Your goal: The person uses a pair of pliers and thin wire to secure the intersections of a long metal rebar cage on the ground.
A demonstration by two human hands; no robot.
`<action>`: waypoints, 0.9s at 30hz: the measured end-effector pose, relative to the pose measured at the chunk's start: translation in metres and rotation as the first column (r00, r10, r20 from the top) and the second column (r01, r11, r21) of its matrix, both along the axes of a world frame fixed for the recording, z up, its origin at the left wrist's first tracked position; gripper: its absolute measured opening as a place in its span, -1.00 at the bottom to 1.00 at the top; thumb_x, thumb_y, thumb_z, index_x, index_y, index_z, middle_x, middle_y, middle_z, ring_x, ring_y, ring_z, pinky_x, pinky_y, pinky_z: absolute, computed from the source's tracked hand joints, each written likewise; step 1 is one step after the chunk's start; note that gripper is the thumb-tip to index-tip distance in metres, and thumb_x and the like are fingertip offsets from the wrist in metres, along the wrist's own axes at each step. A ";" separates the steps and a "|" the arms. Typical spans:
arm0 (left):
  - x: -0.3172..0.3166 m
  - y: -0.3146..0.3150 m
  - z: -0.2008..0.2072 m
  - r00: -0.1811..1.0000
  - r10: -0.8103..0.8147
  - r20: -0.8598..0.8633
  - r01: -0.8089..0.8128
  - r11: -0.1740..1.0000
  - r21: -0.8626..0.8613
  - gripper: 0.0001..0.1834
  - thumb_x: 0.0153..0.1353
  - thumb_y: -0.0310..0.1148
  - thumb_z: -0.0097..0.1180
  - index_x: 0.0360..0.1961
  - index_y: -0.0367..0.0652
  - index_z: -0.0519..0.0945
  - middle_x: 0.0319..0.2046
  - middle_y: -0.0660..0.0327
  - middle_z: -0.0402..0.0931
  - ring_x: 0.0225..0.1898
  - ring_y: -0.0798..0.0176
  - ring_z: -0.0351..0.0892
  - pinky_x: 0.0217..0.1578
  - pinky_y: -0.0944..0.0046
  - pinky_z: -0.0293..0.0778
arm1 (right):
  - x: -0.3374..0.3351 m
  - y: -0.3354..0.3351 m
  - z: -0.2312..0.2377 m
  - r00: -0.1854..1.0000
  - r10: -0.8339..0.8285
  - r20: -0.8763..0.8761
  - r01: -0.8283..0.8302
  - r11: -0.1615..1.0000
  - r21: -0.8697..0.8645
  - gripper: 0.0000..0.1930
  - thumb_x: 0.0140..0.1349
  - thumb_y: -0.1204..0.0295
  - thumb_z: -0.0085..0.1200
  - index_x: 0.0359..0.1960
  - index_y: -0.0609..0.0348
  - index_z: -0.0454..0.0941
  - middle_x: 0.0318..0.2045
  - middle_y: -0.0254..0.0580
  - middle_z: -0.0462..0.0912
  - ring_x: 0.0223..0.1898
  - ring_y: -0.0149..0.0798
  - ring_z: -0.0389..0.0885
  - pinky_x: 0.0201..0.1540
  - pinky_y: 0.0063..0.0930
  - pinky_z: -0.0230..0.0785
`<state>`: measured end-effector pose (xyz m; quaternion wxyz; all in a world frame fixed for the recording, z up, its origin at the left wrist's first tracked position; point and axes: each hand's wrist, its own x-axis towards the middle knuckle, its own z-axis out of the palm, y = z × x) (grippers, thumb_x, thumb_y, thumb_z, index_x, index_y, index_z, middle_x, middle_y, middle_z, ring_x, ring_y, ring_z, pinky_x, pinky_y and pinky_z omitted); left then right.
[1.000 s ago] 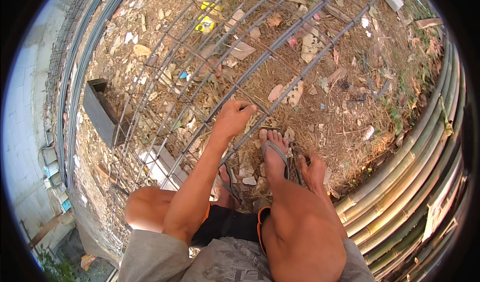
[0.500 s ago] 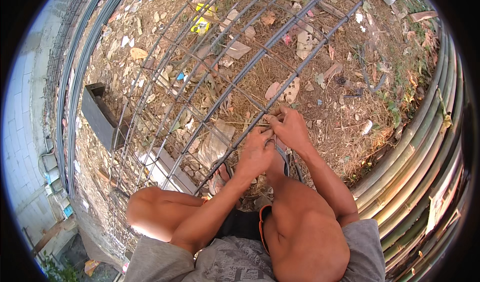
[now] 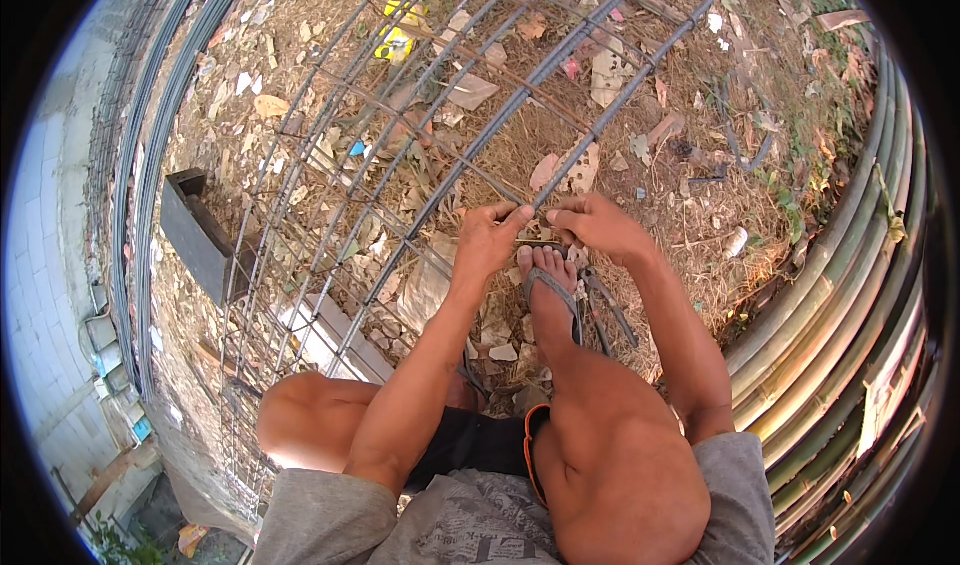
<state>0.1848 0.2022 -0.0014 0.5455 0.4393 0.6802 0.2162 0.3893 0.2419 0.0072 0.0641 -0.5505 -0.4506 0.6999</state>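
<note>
My left hand (image 3: 488,237) is closed in a pinch, its thumb and forefinger against the nearest steel bar (image 3: 602,128) of a rebar cage. Just right of that bar, my right hand (image 3: 600,227) is also closed, thumb and fingertips pressed together. Whatever thin piece either pinch holds is too small to make out. Below the hands is my sandalled foot (image 3: 550,295). Beside it lies a dark two-armed tool (image 3: 612,310), perhaps pincers, partly hidden by the foot. My left hand and forearm cover the lower stretch of the bar.
The cage's crossing bars (image 3: 400,125) stretch away to the left and far side. A dark open channel-shaped piece (image 3: 205,237) and a pale block (image 3: 335,335) lie there. Long steel rods (image 3: 165,155) run along the left. Bamboo poles (image 3: 820,315) are stacked at right. Litter covers the dirt.
My hands have moved apart and slightly up, the right one rightward and the left one along the bar. My foot and the dark tool beside it now show between my arms.
</note>
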 end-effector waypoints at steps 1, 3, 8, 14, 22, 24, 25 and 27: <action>0.002 0.001 0.001 1.000 0.002 0.004 -0.002 1.000 0.029 -0.56 0.30 -0.08 0.27 -0.28 -0.37 0.70 -0.59 0.37 0.41 -0.48 0.45 0.29 -0.45 0.27 0.28 | 0.003 0.005 -0.005 0.998 -0.011 -0.055 0.006 0.996 -0.086 -0.76 0.35 0.31 0.13 -0.21 0.28 0.62 -0.57 -0.37 0.52 -0.55 -0.47 0.38 -0.48 -0.47 0.20; 0.003 0.000 0.001 1.000 0.005 0.002 -0.005 0.998 0.058 -0.57 0.29 -0.10 0.27 -0.29 -0.37 0.70 -0.60 0.37 0.41 -0.49 0.45 0.29 -0.46 0.27 0.27 | 0.009 0.010 -0.021 0.993 -0.026 -0.116 0.005 0.985 -0.172 -0.78 0.35 0.29 0.13 -0.25 0.23 0.61 -0.54 -0.38 0.51 -0.58 -0.45 0.33 -0.50 -0.44 0.17; 0.004 -0.003 -0.008 0.997 0.006 -0.072 0.004 0.990 0.142 -0.59 0.30 -0.12 0.26 -0.30 -0.36 0.71 -0.64 0.33 0.44 -0.53 0.43 0.29 -0.49 0.24 0.25 | 0.012 -0.004 -0.052 0.830 -0.404 -0.384 0.124 0.806 -0.579 -0.78 0.41 0.21 0.15 -0.18 0.09 0.58 -0.51 -0.45 0.48 -0.48 -0.45 0.37 -0.34 -0.45 0.25; 0.010 -0.003 -0.004 0.996 -0.007 -0.088 0.026 0.978 0.209 -0.56 0.29 -0.11 0.25 -0.42 -0.38 0.61 -0.69 0.26 0.30 -0.57 0.41 0.22 -0.52 0.18 0.19 | 0.061 -0.077 -0.044 0.950 -0.308 0.039 0.309 0.951 -0.006 -0.50 0.37 0.07 0.18 0.15 0.20 0.55 -0.40 -0.23 0.66 -0.37 -0.26 0.62 -0.25 -0.16 0.48; 0.005 0.000 0.003 0.997 -0.012 -0.079 0.021 0.994 0.109 -0.56 0.21 -0.13 0.30 -0.22 -0.41 0.72 -0.44 -0.09 0.67 -0.39 0.06 0.66 -0.25 0.13 0.49 | 0.067 -0.257 -0.055 0.505 0.003 0.863 -0.422 0.873 0.244 -0.14 0.07 0.25 0.34 0.44 -0.06 0.21 0.03 0.03 0.47 0.13 0.13 0.46 0.08 0.00 0.42; 0.006 -0.001 0.002 0.997 -0.004 -0.075 0.012 0.994 0.104 -0.56 0.21 -0.13 0.30 -0.22 -0.41 0.72 -0.43 -0.09 0.68 -0.38 0.06 0.67 -0.25 0.12 0.49 | 0.072 -0.258 -0.061 0.536 -0.016 0.844 -0.437 0.851 0.293 -0.10 0.00 0.30 0.34 0.43 -0.03 0.19 -0.01 0.03 0.45 0.04 0.14 0.51 -0.01 -0.01 0.47; 0.005 -0.003 -0.002 0.998 0.009 -0.065 -0.002 0.994 0.108 -0.55 0.21 -0.12 0.30 -0.22 -0.41 0.72 -0.42 -0.08 0.69 -0.36 0.06 0.68 -0.23 0.13 0.50 | 0.073 -0.258 -0.062 0.533 -0.018 0.846 -0.439 0.849 0.295 -0.10 0.00 0.30 0.34 0.43 -0.03 0.19 -0.01 0.03 0.45 0.04 0.14 0.51 -0.01 -0.01 0.47; 0.004 -0.004 -0.010 0.998 0.026 -0.050 -0.020 0.993 0.117 -0.55 0.21 -0.12 0.30 -0.22 -0.41 0.73 -0.40 -0.07 0.70 -0.34 0.06 0.68 -0.21 0.13 0.51 | 0.077 -0.257 -0.062 0.599 0.003 0.801 -0.415 0.856 0.308 -0.13 0.03 0.30 0.33 0.42 0.02 0.19 -0.13 0.05 0.52 -0.16 0.11 0.59 -0.19 -0.08 0.53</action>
